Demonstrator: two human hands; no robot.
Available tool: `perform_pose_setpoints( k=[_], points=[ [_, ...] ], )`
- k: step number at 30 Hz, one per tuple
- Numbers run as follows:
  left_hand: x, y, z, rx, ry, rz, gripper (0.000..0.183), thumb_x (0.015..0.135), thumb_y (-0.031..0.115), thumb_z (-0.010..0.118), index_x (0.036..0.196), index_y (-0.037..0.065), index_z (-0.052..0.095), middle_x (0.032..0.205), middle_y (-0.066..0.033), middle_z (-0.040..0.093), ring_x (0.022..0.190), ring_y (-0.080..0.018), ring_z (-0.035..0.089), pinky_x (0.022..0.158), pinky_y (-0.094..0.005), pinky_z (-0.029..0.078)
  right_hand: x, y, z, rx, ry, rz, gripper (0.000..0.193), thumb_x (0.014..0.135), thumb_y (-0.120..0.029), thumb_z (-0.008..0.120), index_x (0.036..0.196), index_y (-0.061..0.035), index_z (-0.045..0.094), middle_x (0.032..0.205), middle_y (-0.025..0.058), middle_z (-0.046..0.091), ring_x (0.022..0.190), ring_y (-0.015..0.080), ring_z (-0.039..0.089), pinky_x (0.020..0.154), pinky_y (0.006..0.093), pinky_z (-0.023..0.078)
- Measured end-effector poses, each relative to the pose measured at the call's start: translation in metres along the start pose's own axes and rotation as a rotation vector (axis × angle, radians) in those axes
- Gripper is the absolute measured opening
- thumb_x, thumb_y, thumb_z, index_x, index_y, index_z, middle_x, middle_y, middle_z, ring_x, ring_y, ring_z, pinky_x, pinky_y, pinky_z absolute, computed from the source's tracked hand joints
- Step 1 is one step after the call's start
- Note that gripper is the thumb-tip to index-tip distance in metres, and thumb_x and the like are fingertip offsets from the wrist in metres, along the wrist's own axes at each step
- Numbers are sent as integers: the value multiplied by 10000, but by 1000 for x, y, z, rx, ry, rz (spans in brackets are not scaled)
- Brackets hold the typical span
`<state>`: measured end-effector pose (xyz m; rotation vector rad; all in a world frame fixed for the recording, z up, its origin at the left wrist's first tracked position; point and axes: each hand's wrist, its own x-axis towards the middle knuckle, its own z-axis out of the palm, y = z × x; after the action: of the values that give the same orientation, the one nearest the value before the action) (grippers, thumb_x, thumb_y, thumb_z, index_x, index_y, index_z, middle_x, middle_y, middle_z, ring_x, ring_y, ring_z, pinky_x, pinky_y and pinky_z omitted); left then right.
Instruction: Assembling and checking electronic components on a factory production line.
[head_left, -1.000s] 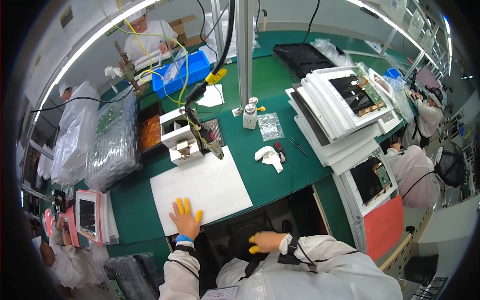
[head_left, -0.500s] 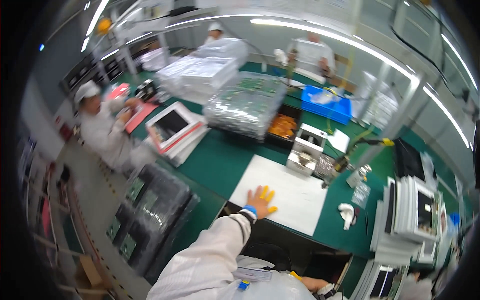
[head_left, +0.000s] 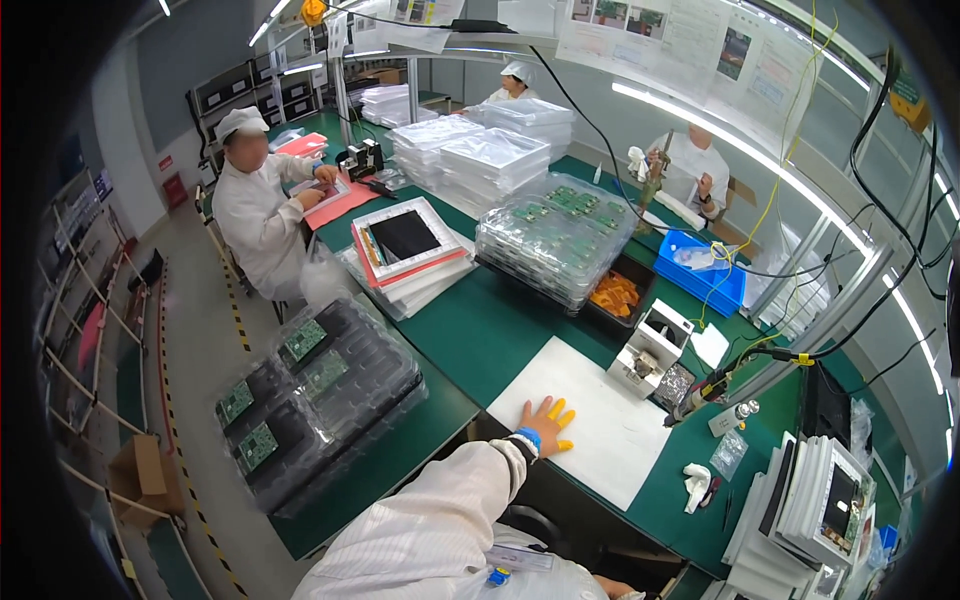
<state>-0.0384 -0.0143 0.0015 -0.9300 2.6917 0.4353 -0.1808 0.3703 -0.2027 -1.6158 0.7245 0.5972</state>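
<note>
Far left: see open brown cardboard box (head_left: pixel 145 475) beside yellow-and-black striped floor tape (head_left: pixel 198 490). Next, at the bench side, note seated co-worker (head_left: pixel 258 225) in white cap and white clothing, both hands at a flat piece over red-pink sheet. Nearer, see black compartmented trays (head_left: pixel 372 375) under clear plastic, with small green circuit boards (head_left: pixel 258 445) on top. Just right, find stack of white-framed panels (head_left: pixel 405 268), black screen uppermost, on long green bench (head_left: pixel 468 350).

Farther right, find tall stack of clear plastic trays (head_left: pixel 540 278) with green boards inside. In front, note left hand (head_left: pixel 543 430), palm down on large white rectangular sheet (head_left: pixel 612 455). Spreads fingers wide, with yellow covers on three digits; wears blue band at wrist. Touches sheet near left corner of its near edge. Locate sheet flat on bench, just in front of white box-shaped device (head_left: pixel 652 350).

At bottom edge, see only a sliver of right hand (head_left: pixel 612 588); cannot tell finger state.

Behind device, note bright blue plastic bin (head_left: pixel 735 298). Right of sheet, find white crumpled cloth (head_left: pixel 696 485), clear plastic bag (head_left: pixel 729 455) and small pale bottle (head_left: pixel 727 420). Far right, see leaning pile of white frames (head_left: pixel 785 525).
</note>
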Motion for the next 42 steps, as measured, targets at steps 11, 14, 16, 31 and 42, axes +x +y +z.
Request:
perform_pose_setpoints(
  k=[11, 14, 16, 31, 42],
  points=[
    [5, -3, 13, 19, -2, -3, 745, 905, 609, 366, 1505, 238, 125, 1573, -76, 50, 1438, -331, 16, 1085, -638, 28, 24, 21, 10, -90, -39, -34, 432, 919, -295, 419, 1145, 37, 576, 1164, 210, 589, 1061, 313, 555, 899, 364, 429],
    [6, 2, 13, 16, -1, 27, 756, 900, 609, 375, 1505, 232, 124, 1572, -82, 53, 1438, -330, 17, 1086, -637, 26, 23, 23, 22, -82, -24, -34, 434, 920, -295, 416, 1150, 38, 575, 1167, 208, 588, 1066, 309, 552, 904, 360, 426],
    [4, -6, 19, -6, 17, -4, 768, 896, 609, 384, 1506, 223, 121, 1572, -85, 56, 1439, -332, 8, 1088, -634, 20, 22, 20, 35, -64, -13, -38, 436, 921, -295, 414, 1153, 39, 573, 1169, 206, 587, 1068, 307, 549, 907, 357, 424],
    [30, -27, 43, 115, 116, 84, 821, 863, 644, 427, 1480, 144, 217, 1554, -156, 106, 1413, -419, 84, 1025, -696, 144, -32, -54, 27, 507, 549, 114, 450, 927, -293, 400, 1177, 43, 565, 1183, 193, 582, 1090, 289, 532, 930, 337, 409],
    [15, 9, 19, 84, -41, 15, 814, 906, 551, 431, 1500, 97, 108, 1557, -178, 23, 1422, -407, -44, 1063, -668, 38, 53, -37, 87, 721, 1066, 13, 420, 860, -378, 534, 1025, -1, 615, 1011, 218, 631, 955, 378, 604, 812, 435, 476]
  ],
)
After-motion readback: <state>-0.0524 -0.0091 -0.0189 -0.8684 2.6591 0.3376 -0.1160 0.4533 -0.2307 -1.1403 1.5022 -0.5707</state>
